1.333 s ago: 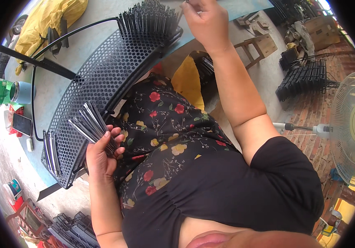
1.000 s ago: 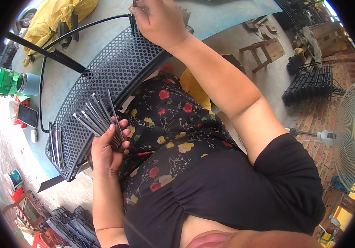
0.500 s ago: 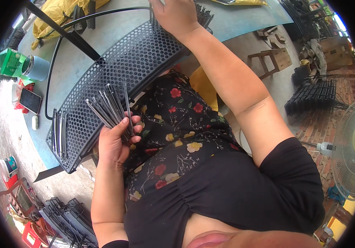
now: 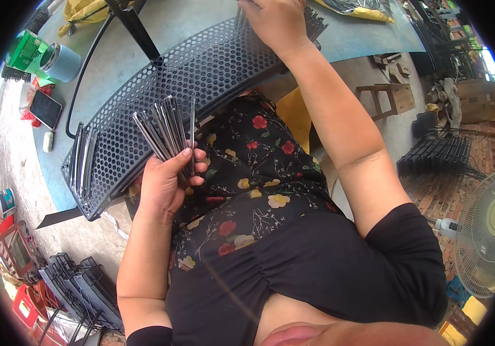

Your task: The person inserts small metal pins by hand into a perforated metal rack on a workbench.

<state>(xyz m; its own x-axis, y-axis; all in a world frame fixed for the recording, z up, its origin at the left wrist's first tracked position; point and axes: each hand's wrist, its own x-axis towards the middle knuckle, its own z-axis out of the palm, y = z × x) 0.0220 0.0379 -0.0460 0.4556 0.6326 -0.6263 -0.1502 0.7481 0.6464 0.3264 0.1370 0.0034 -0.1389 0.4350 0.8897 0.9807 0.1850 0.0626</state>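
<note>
My left hand is closed round a fanned bundle of thin, shiny black strips, with one strip standing apart from the others. The bundle is over the near edge of a curved black perforated mesh panel that lies across the table before me. At the top edge of the picture, my right hand is over the panel's far right part. Its fingers are bent together and partly cut off, so what they hold cannot be made out. More thin black strips lie on the panel's left end.
A black upright bar rises from the panel. On the blue-grey table are a phone, a light-blue container and a green box. A fan stands at the right; stacked black racks lie lower left.
The view has shifted, so the table and panel appear a little higher and farther right. My left hand keeps the bundle. My right hand stays bent over the panel's far right part.
</note>
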